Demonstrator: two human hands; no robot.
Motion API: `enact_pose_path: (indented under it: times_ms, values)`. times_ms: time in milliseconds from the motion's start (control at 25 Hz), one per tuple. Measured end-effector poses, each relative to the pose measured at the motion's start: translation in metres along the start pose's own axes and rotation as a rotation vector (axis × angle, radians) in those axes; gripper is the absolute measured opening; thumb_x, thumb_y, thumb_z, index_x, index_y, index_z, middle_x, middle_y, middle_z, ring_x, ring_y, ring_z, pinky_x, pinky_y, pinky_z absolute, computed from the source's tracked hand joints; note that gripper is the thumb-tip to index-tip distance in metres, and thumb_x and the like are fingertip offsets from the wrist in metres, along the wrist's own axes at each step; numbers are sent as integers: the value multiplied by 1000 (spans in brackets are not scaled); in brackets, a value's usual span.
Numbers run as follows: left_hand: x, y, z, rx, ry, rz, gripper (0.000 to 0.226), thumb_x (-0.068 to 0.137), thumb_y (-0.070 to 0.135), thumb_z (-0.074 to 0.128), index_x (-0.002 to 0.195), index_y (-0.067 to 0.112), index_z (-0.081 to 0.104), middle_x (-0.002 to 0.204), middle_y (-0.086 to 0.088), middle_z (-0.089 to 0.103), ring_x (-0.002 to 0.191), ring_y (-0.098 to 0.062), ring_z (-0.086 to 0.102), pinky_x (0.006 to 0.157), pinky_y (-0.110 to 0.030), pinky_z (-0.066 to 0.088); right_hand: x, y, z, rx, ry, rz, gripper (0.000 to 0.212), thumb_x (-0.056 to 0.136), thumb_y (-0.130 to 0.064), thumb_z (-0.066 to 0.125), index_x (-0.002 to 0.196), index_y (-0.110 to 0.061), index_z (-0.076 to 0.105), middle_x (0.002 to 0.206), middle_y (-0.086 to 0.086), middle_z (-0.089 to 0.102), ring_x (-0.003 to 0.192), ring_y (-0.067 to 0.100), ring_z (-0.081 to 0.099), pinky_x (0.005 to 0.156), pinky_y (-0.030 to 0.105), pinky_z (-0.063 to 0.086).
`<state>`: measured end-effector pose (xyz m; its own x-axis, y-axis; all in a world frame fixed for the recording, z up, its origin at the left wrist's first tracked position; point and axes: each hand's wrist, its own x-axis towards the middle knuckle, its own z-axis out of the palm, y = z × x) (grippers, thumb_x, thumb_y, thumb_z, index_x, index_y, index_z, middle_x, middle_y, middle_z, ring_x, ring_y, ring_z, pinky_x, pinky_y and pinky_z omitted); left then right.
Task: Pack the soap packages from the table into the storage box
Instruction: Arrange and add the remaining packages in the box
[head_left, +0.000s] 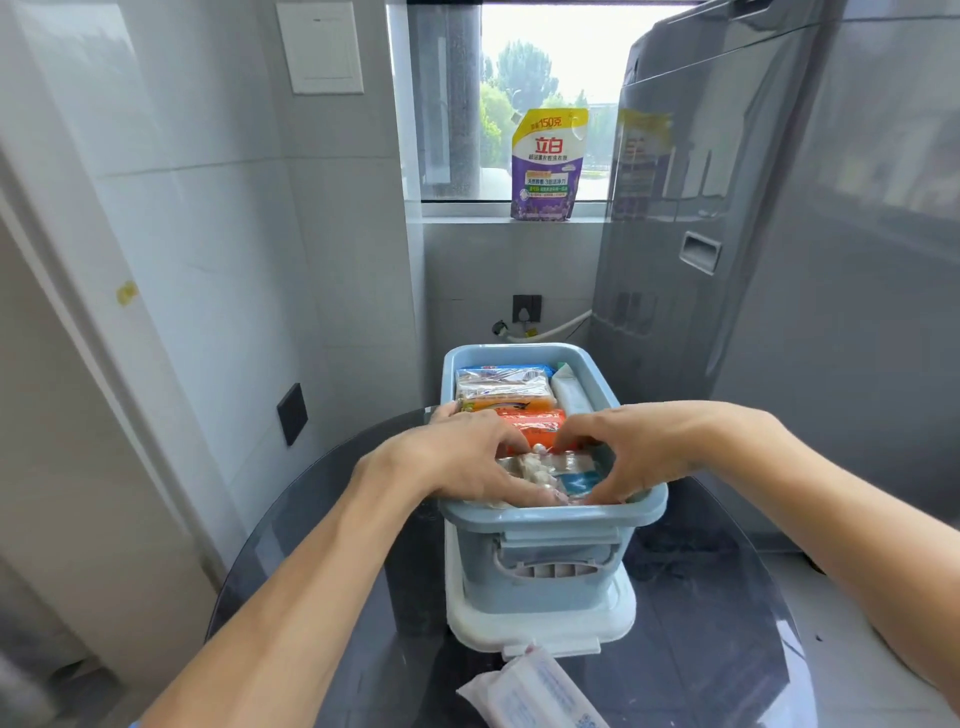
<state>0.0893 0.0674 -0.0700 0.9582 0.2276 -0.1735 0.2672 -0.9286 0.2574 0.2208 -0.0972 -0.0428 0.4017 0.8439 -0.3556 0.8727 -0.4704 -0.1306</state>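
A light blue storage box (550, 519) stands on its white lid (540, 631) on the round dark glass table (701, 623). Inside lie several soap packages: a blue and clear one (501, 379) at the far end, an orange one (537, 423) in the middle, and a clear one with a blue label (563, 475) nearest me. My left hand (457, 457) and my right hand (628, 447) both reach into the near end, their fingers curled on the clear package. One white wrapped package (535, 693) lies on the table in front of the box.
A grey washing machine (779, 234) stands to the right of the table. White tiled wall runs along the left. A purple and yellow detergent pouch (545, 166) stands on the window sill behind. A wall socket and hose sit low behind the box.
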Motion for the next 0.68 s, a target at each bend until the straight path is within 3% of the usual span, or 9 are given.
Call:
enact_pose_path:
  times_ms: [120,200,280,440,560,680]
  values:
    - [0,10,16,-25,253,-25,70,69,90,39,99,35,70,103,8,62,98,-14,44,97,-37,29,5,-5,4,-33,-18,37,51,80,-63,64,123,-44,44,112,-12,57,95,13,57,75,29,44]
    - [2,12,19,-29,338,-11,73,77,87,27,88,31,73,96,7,66,94,-14,51,103,-38,27,3,-5,12,-27,63,19,47,79,-66,61,116,-40,48,113,-11,56,101,13,53,83,32,45]
    - [3,11,19,-37,359,-2,78,77,85,21,85,29,74,93,6,68,94,-14,53,104,-38,25,1,-2,22,-7,176,3,53,77,-72,59,116,-37,52,112,-13,54,109,13,47,97,40,40]
    - [8,7,20,-58,391,29,67,84,75,19,64,30,63,85,5,65,92,-17,54,102,-41,29,1,1,34,317,465,-39,60,73,-77,56,116,-36,63,112,-10,59,105,12,49,100,45,38]
    - [9,7,21,-109,433,45,62,91,64,23,55,24,55,73,8,61,84,-15,55,98,-42,30,-1,3,38,354,536,-60,57,76,-71,59,117,-32,67,109,-8,59,106,12,50,100,45,38]
    - [11,6,20,-95,445,63,53,91,55,28,61,23,57,79,5,60,85,-15,54,98,-43,30,-1,2,37,268,553,-68,52,76,-67,65,112,-29,67,102,-9,55,105,13,45,97,45,37]
